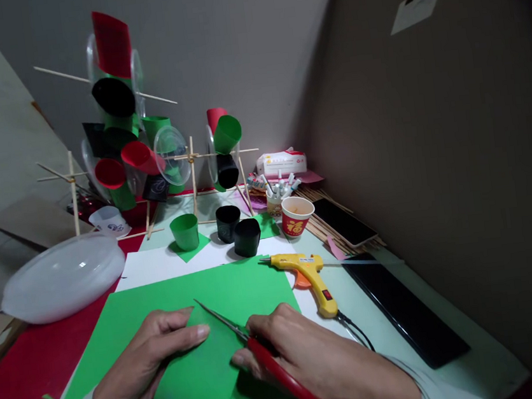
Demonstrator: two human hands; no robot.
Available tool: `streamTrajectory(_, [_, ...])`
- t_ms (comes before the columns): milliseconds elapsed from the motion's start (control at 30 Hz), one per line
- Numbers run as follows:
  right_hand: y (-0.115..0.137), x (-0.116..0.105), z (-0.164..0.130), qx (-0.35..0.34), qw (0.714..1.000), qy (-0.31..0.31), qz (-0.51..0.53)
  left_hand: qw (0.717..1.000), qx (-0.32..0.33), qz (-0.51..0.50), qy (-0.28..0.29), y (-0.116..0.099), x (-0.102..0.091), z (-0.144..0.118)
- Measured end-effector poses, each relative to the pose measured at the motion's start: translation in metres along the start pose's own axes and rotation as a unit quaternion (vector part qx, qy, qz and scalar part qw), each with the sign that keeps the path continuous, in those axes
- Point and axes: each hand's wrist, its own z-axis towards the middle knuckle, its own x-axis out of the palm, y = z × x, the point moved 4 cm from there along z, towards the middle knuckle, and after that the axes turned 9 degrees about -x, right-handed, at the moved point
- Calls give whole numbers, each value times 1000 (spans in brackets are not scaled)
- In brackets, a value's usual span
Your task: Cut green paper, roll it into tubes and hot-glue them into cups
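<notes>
My left hand (154,356) pinches a curved piece of green paper (195,383) between its thumb and fingers. Red-handled scissors (286,376) are in my right hand (302,349), their pointed blades aimed up and left over the green paper. The tip lies just beyond my left fingertips. Under both hands a large green sheet (161,291) is spread on a white sheet (146,264). The lower part of my right hand's grip is partly hidden behind the handles.
A yellow glue gun (325,295) with a cord lies at right, beside a black slab (409,318). Behind are a green paper cup (185,232), black cups (247,238) and a red-white cup (295,217). Stick frames (193,182) stand behind; a plastic bag (64,280) lies left.
</notes>
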Motion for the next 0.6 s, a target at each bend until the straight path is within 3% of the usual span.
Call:
streamTrajectory(300, [-15,-10,6,-6,994,-89,-61,998,-16,-30,-60,-2,-6,-3])
streamTrajectory(467, [-22,-24,11,42,977,-128,-166,998,8,-46,-39,-23,-19,-7])
streamTrajectory(600, [-22,-29,13,39,968,-127,-214,995,34,-94,-6,-33,-36,-3])
